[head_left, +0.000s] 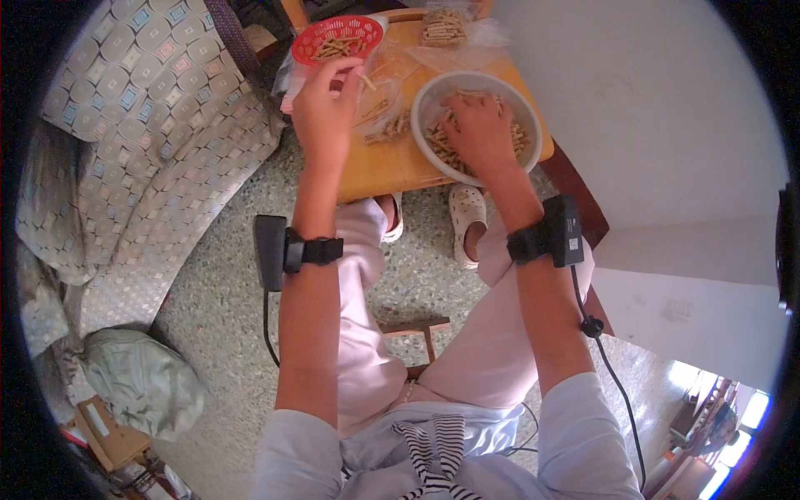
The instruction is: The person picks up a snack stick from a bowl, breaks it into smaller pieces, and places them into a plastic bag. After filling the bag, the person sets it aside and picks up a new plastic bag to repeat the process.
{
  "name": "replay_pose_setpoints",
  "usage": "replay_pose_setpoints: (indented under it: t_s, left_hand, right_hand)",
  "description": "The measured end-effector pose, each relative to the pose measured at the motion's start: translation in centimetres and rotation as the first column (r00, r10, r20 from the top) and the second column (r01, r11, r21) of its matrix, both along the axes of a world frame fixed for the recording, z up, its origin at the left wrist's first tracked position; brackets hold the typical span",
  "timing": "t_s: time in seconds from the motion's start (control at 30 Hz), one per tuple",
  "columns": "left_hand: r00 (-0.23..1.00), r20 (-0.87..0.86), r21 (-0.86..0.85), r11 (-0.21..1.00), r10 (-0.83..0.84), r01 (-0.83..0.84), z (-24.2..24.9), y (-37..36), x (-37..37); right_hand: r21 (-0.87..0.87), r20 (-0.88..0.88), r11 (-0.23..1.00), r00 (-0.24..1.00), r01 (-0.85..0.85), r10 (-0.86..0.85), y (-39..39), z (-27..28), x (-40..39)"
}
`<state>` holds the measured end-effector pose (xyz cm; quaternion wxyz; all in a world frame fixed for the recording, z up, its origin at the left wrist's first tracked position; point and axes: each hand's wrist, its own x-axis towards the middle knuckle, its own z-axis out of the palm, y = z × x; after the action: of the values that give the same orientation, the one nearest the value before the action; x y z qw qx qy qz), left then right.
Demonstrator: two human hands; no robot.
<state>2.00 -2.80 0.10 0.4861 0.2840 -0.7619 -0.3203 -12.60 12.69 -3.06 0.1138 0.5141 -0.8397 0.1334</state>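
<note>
My left hand (325, 108) is raised over the left side of a small wooden table, with a short tan stick (367, 82) pinched between thumb and fingers. Just beyond it sits a red perforated basket (305, 42) with similar sticks (340, 47) inside. My right hand (482, 129) reaches into a white bowl (421, 133), its fingers spread over the pile of short tan sticks (450, 154); the fingertips are partly hidden among them. Between the two hands, more sticks (392, 127) lie in clear plastic on the table.
The wooden table (375, 171) also carries a clear bag of sticks (444, 29) at its far edge. A white wall (658, 125) rises on the right. Patterned fabric (167, 125) covers something at left. A grey-green bag (142, 379) sits on the speckled floor (225, 325).
</note>
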Motion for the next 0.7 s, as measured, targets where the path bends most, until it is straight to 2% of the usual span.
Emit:
replay_pose_setpoints:
  t_s: [0.03,0.07,0.1,0.17,0.3,0.37,0.57,0.63,0.7]
  left_hand:
    - [0.996,0.084,-0.018,1.000,0.023,-0.022,-0.1,0.4,-0.2]
    - [0.985,0.167,-0.037,0.998,0.048,-0.042,-0.2,0.6,-0.4]
    - [0.985,0.165,-0.035,0.998,0.049,-0.044,-0.6,0.6,-0.5]
    - [0.912,0.395,-0.366,0.930,0.113,0.044,-1.4,0.6,-1.1]
    - [0.932,0.353,-0.322,0.946,0.076,0.045,-2.4,-0.2,-1.5]
    - [0.945,0.306,-0.396,0.918,0.113,0.018,-1.9,0.0,-1.3]
    - [0.928,0.357,-0.324,0.946,0.106,0.016,-2.2,-0.2,-1.1]
    - [0.931,0.354,-0.314,0.949,0.084,0.034,-2.0,0.0,-1.1]
    - [0.934,0.352,-0.305,0.951,0.062,0.051,-1.7,0.4,-0.9]
  right_hand:
    - [0.066,-0.089,0.998,0.996,0.014,-0.008,0.2,-0.3,0.1]
    - [0.067,-0.089,0.998,0.996,0.014,-0.008,0.2,-0.5,0.0]
    - [0.125,-0.041,0.992,0.999,0.013,-0.008,0.2,-0.4,0.1]
    - [0.191,0.006,0.982,1.000,0.008,-0.009,0.2,-0.3,0.4]
    - [0.156,-0.055,0.987,0.998,0.026,-0.018,0.0,-1.2,0.3]
    - [0.152,-0.076,0.988,0.997,0.034,-0.022,-0.1,-1.3,0.1]
    - [0.175,-0.087,0.980,0.993,0.094,-0.080,-0.9,-0.7,0.8]
    - [0.238,-0.095,0.962,0.989,0.133,-0.114,-1.4,-0.9,0.9]
    - [0.238,-0.091,0.965,0.992,0.106,-0.086,-1.2,-1.0,0.7]
